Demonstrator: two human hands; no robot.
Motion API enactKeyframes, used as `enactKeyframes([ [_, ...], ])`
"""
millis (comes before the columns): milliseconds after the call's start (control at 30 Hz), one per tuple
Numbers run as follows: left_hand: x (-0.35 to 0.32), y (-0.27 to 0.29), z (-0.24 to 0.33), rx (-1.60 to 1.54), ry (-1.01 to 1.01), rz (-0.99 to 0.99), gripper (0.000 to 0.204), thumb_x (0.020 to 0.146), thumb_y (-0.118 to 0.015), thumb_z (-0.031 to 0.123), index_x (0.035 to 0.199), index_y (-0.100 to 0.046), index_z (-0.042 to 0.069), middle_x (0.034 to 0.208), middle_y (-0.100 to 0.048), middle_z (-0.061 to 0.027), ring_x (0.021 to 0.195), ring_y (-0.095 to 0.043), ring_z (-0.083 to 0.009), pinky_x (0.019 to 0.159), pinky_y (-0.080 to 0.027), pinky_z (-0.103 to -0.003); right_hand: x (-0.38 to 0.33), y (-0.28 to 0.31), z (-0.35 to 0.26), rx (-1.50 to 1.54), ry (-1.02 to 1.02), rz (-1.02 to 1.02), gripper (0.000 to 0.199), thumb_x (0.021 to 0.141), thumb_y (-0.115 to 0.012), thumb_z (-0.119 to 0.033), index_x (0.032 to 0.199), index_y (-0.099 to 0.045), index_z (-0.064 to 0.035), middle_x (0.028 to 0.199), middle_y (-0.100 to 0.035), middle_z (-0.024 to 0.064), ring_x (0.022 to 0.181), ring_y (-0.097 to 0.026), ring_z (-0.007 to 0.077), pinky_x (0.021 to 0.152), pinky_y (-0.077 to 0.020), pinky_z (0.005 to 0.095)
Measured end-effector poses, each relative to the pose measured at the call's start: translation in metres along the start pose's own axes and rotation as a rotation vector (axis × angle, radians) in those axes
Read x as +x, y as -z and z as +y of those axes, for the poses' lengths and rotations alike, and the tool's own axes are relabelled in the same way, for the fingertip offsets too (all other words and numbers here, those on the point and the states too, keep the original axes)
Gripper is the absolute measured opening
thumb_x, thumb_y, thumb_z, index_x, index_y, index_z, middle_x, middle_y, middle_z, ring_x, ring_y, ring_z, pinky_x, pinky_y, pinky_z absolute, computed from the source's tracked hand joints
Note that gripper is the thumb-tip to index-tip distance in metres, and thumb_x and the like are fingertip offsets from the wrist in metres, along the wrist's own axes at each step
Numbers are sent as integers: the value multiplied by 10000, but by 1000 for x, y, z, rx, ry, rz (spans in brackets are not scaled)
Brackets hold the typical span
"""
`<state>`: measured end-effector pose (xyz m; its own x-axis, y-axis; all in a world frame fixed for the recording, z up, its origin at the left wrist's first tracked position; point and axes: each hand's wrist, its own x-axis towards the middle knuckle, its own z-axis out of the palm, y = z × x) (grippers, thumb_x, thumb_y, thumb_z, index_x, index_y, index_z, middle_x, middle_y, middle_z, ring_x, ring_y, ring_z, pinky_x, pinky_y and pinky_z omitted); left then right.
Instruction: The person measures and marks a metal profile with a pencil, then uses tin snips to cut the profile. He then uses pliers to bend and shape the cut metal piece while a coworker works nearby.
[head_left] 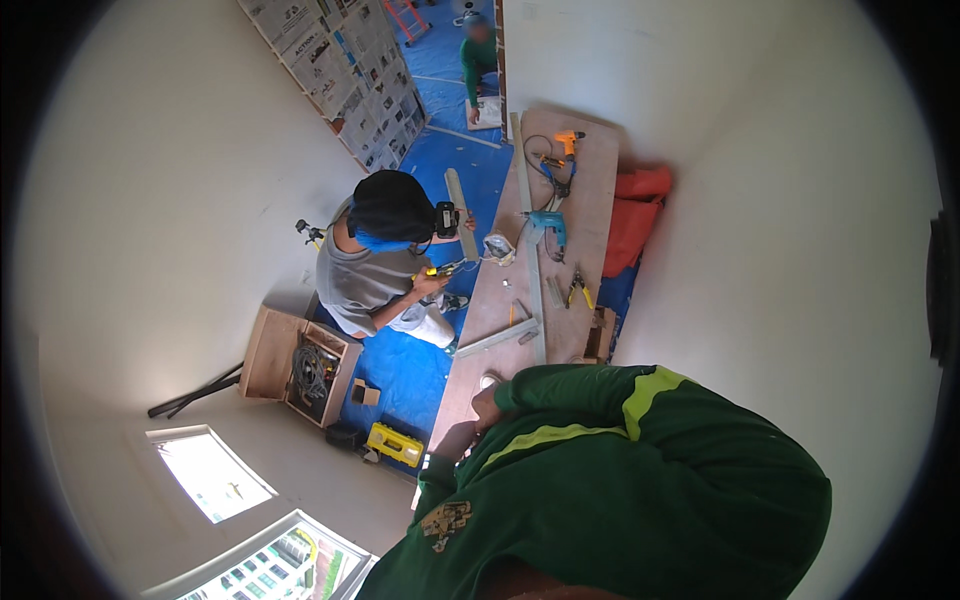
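Note:
My arms in dark green sleeves fill the lower middle of the view. My right hand (487, 402) pokes out of its cuff and rests on the near end of a long wooden board (590, 190). Just below it, my left hand (455, 440) lies on the board's near left edge. Both hands are small and partly covered by the sleeves, so their fingers cannot be made out. Nothing shows in either hand. The nearest thing is a short grey metal profile (497, 338) lying across the board.
On the board lie a long metal rail (530, 250), a teal drill (548, 225), an orange drill (568, 140) and yellow-handled pliers (578, 290). A crouching person in a grey shirt (365, 275) holds a grey profile (460, 200). An open wooden box (300, 370), a yellow toolbox (393, 443) and an orange bag (640, 215) stand around the board.

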<state>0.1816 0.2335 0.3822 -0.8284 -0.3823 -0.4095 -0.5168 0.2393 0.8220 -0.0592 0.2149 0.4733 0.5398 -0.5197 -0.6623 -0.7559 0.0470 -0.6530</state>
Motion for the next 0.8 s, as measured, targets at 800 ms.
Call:
enactKeyframes([
  [800,-4,6,-14,-472,320,409,160,968,-728,167,1031,-773,27,818,-732,-63,692,-657,-119,636,-530,-307,29,-14,-3,125,-24,107,540,820,-705,-422,987,-791,84,956,-778,269,895,-776,369,800,-594,484],
])
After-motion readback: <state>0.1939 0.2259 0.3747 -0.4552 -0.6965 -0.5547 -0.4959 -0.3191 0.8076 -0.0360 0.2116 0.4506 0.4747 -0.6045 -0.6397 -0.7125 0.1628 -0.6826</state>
